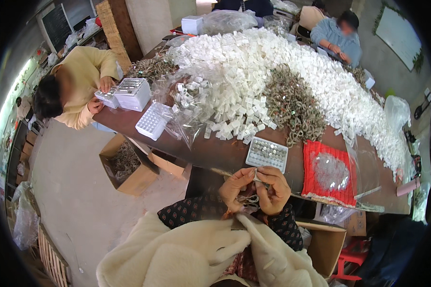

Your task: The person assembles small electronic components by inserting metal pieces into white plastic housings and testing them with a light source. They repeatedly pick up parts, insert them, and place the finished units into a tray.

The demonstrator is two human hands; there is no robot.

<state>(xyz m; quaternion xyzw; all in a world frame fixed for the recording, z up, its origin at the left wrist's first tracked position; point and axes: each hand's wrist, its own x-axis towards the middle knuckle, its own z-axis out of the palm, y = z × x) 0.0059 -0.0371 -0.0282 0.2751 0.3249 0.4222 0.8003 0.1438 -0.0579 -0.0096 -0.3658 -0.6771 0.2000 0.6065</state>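
Close together at the table's near edge, my left hand (235,188) and my right hand (274,189) pinch a small whitish piece (257,176) between their fingertips. Its exact kind is too small to make out. Below the fingers hang some thin, tangled greyish strands (247,199), partly hidden by the hands. Just beyond my hands lies a white tray (249,160) with rows of small round pieces. To its right, a red cloth (310,186) carries a heap of tiny clear bits (329,171).
White plastic pieces (234,62) form a big mound across the brown table (215,154), beside a pile of grey-brown parts (294,103). A co-worker in yellow (88,62) handles white trays (133,93) at the left. Cardboard boxes (139,184) stand below.
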